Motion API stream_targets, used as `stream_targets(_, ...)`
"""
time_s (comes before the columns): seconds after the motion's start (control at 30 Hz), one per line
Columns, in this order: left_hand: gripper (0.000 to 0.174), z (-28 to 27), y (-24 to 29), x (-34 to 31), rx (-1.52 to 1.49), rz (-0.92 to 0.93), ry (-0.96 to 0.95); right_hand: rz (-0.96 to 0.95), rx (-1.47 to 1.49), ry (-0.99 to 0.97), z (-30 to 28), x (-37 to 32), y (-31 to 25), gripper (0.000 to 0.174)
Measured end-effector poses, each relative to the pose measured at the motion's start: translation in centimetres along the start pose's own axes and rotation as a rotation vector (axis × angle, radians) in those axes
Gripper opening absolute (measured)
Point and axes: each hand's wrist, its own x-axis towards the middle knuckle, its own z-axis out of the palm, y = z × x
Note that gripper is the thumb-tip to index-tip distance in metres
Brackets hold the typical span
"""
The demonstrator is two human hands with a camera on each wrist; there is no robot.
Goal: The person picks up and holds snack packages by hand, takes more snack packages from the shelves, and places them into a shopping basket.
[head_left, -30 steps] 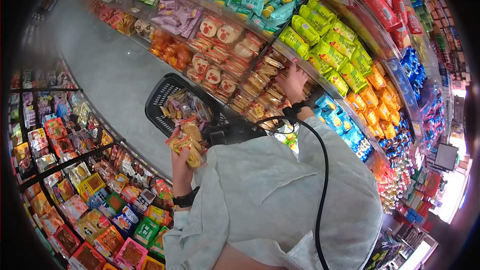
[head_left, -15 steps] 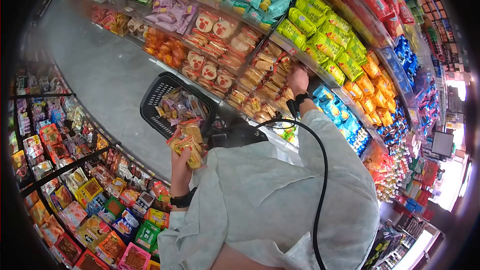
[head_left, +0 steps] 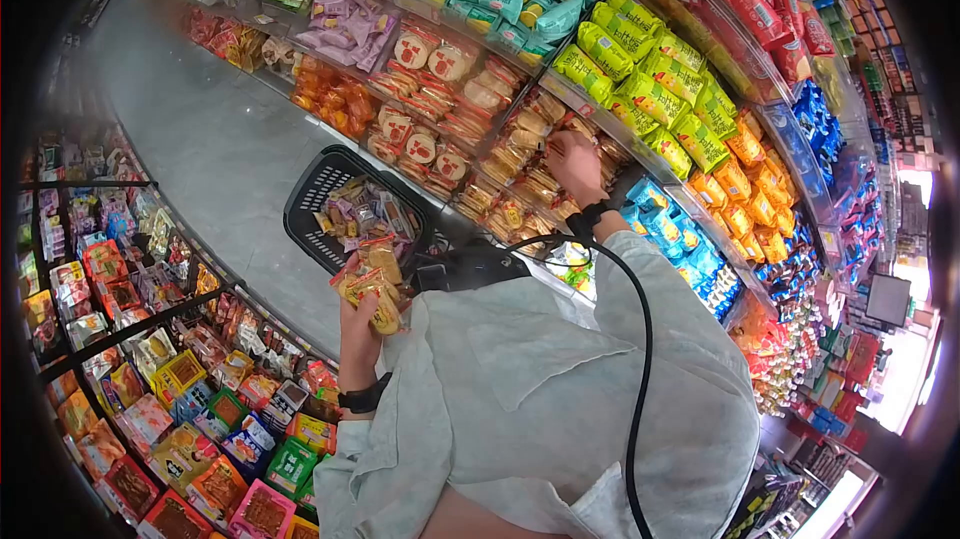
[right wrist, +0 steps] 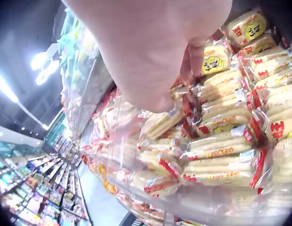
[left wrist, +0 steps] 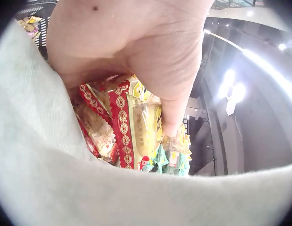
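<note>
My left hand (head_left: 360, 334) grips several clear packets of pale crackers (head_left: 372, 289) at the front of the body. In the left wrist view, these cracker packets (left wrist: 141, 125) show red patterned edges and yellow prints under the thumb. My right hand (head_left: 577, 171) is in a shelf bin among stacked cracker packets (head_left: 515, 154). In the right wrist view the thumb (right wrist: 157, 101) lies right at a tilted packet (right wrist: 162, 123), with the fingers (right wrist: 195, 56) bent down among others; I cannot tell whether they pinch one.
A dark shopping basket (head_left: 300, 204) holding small snack packets stands beside the shelves. A clear bin front (right wrist: 202, 205) borders the crackers. Green bags (head_left: 655, 94) lie above the right hand and blue bags (head_left: 665, 214) to its right. A black cable (head_left: 648, 359) runs over the sleeve.
The right hand, spread over the cracker packets at first, went deeper towards the bin's right side, then moved back left with its fingers bent. The left hand keeps hold of its packets.
</note>
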Motion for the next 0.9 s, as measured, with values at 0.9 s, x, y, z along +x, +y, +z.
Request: stream_targets(0.9, 0.075, 2.9, 0.0, 1.4, 0.045, 0.008, 0.020, -0.133, -0.242, 0.053, 2.0, 2.4, -1.5, 0.061)
